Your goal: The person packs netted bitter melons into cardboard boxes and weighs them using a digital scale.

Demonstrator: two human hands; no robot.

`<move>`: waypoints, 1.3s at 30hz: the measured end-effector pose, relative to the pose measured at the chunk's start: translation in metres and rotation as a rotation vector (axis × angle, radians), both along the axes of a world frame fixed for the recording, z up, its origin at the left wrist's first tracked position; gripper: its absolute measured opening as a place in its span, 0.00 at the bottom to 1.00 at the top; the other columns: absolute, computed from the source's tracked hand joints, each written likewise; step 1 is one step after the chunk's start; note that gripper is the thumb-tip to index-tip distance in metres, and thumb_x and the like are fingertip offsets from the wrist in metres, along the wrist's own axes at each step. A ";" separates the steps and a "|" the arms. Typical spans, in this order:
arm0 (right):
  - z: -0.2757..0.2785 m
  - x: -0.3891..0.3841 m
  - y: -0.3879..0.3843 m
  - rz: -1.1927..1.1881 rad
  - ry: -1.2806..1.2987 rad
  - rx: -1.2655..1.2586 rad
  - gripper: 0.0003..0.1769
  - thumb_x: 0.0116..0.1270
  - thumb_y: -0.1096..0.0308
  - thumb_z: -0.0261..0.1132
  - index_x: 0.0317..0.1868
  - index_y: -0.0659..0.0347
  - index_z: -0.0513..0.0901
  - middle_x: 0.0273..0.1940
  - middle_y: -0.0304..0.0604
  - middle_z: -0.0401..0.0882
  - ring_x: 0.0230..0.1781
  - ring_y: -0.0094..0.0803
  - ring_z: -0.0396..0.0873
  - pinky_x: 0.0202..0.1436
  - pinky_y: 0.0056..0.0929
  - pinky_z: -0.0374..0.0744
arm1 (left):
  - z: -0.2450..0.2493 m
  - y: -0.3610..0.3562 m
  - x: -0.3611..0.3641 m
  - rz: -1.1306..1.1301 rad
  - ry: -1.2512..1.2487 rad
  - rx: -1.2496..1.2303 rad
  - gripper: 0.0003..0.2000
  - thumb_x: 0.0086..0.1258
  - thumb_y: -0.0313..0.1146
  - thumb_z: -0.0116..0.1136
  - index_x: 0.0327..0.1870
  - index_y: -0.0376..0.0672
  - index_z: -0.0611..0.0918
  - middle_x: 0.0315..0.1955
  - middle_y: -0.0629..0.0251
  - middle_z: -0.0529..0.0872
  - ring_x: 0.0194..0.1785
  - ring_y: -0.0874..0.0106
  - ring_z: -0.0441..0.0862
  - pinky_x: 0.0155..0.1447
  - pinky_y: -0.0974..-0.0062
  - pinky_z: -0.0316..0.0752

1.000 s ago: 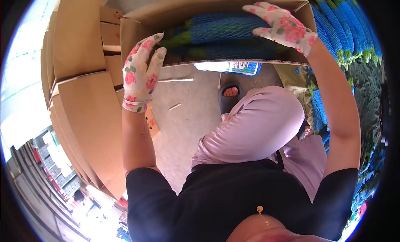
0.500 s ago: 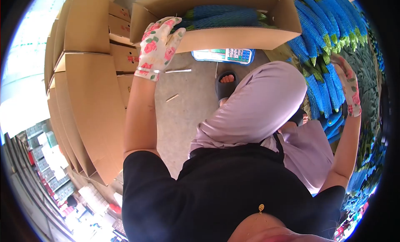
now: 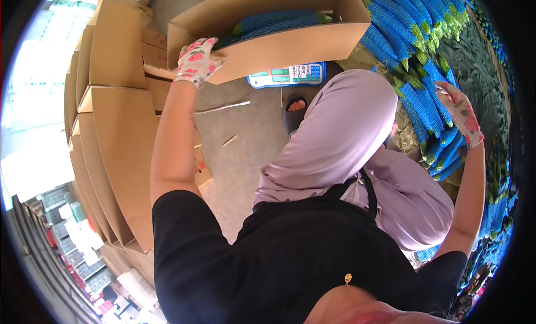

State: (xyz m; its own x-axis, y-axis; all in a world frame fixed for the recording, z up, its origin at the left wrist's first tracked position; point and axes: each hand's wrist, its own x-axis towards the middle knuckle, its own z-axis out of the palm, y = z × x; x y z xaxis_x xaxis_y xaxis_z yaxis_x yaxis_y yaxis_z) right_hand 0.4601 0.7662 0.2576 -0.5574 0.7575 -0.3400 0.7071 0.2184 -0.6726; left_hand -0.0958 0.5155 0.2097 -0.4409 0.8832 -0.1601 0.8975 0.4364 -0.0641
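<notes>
The cardboard box [image 3: 290, 45] is brown, long and open at the top. It stands at the far side of the scene, above the person's knee, and it is tilted a little, with its right end farther than its left end. Inside it lie some bundles [image 3: 279, 21] wrapped in blue net, with green ends showing; they lie along the length of the box.

The left hand [image 3: 195, 60], in a white glove with pink roses, is at the near left corner of the box. Its grip is closed on the edge of the near wall there, the fingers over the rim and the arm stretched out far from the body.

The right hand [image 3: 460, 113], in the same kind of glove, is well apart from the box, on the right side of the scene. It lies on a large pile [image 3: 416, 45] of the same blue net bundles, touching the ones at the near end of the pile. The fingers bend over a bundle, but I cannot tell if this grip is really closed on it or only rests there.

Under the box, on the concrete floor [image 3: 240, 156], lies a blue and white scale [image 3: 287, 74] with a number pad. Just near it is a foot in a dark sandal [image 3: 294, 107]. On the left stand stacks of flat cartons [image 3: 117, 134].
</notes>
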 end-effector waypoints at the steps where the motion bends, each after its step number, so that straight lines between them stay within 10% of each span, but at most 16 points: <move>1: -0.002 -0.007 0.001 0.022 -0.024 0.004 0.22 0.69 0.62 0.61 0.60 0.62 0.76 0.48 0.37 0.80 0.48 0.23 0.74 0.55 0.23 0.71 | 0.003 0.001 -0.004 -0.003 0.004 -0.004 0.30 0.62 0.46 0.61 0.66 0.50 0.71 0.66 0.63 0.70 0.70 0.63 0.65 0.74 0.66 0.54; 7: -0.018 -0.089 0.025 0.321 0.021 0.351 0.25 0.67 0.65 0.61 0.64 0.55 0.72 0.54 0.43 0.77 0.49 0.29 0.76 0.55 0.26 0.73 | -0.002 -0.018 -0.025 0.142 -0.088 -0.127 0.24 0.61 0.49 0.61 0.56 0.48 0.79 0.51 0.58 0.82 0.58 0.61 0.77 0.61 0.65 0.71; 13: -0.043 -0.214 0.071 -0.007 0.284 -0.090 0.33 0.68 0.54 0.60 0.71 0.53 0.63 0.56 0.49 0.74 0.45 0.28 0.77 0.47 0.26 0.76 | -0.023 -0.040 -0.013 0.130 -0.063 0.054 0.18 0.60 0.48 0.63 0.42 0.43 0.83 0.35 0.57 0.85 0.41 0.57 0.82 0.44 0.64 0.77; 17: -0.058 -0.256 0.107 0.377 -0.078 -0.063 0.31 0.66 0.55 0.63 0.65 0.60 0.69 0.40 0.40 0.76 0.28 0.18 0.70 0.26 0.19 0.70 | -0.022 -0.041 -0.007 0.194 -0.046 0.012 0.17 0.60 0.51 0.62 0.41 0.48 0.84 0.35 0.64 0.84 0.42 0.60 0.82 0.44 0.64 0.77; 19: -0.050 -0.263 0.100 0.177 -0.098 -0.214 0.20 0.65 0.59 0.65 0.53 0.60 0.77 0.30 0.32 0.73 0.27 0.15 0.67 0.24 0.16 0.65 | -0.025 -0.043 -0.006 0.185 -0.007 0.022 0.16 0.61 0.51 0.60 0.42 0.51 0.83 0.36 0.67 0.84 0.44 0.63 0.82 0.43 0.63 0.77; 22: -0.095 -0.247 0.108 0.063 0.360 -0.372 0.14 0.63 0.61 0.66 0.43 0.59 0.78 0.25 0.28 0.68 0.25 0.14 0.64 0.22 0.18 0.62 | -0.021 -0.034 -0.012 0.174 0.010 0.012 0.15 0.62 0.51 0.58 0.44 0.55 0.82 0.38 0.70 0.84 0.45 0.66 0.82 0.43 0.63 0.77; 28: -0.151 -0.222 0.181 0.280 0.011 0.153 0.11 0.65 0.67 0.61 0.45 0.61 0.80 0.31 0.32 0.77 0.30 0.19 0.71 0.32 0.22 0.71 | -0.018 -0.051 0.014 0.057 0.070 -0.021 0.07 0.64 0.39 0.52 0.36 0.52 0.81 0.36 0.66 0.84 0.45 0.66 0.82 0.39 0.62 0.77; 30: -0.136 -0.248 0.189 0.342 0.235 -0.075 0.12 0.64 0.71 0.57 0.47 0.64 0.81 0.35 0.35 0.80 0.33 0.21 0.73 0.37 0.23 0.73 | -0.026 -0.081 0.042 0.064 0.069 0.013 0.06 0.64 0.37 0.51 0.34 0.52 0.81 0.35 0.65 0.84 0.46 0.66 0.82 0.38 0.61 0.77; 39: -0.021 -0.396 -0.027 1.039 0.022 0.372 0.19 0.58 0.64 0.58 0.47 0.65 0.80 0.35 0.52 0.81 0.34 0.41 0.78 0.41 0.38 0.75 | -0.059 -0.282 0.245 0.518 -0.129 0.199 0.10 0.67 0.44 0.54 0.32 0.49 0.80 0.27 0.63 0.81 0.35 0.60 0.80 0.36 0.61 0.76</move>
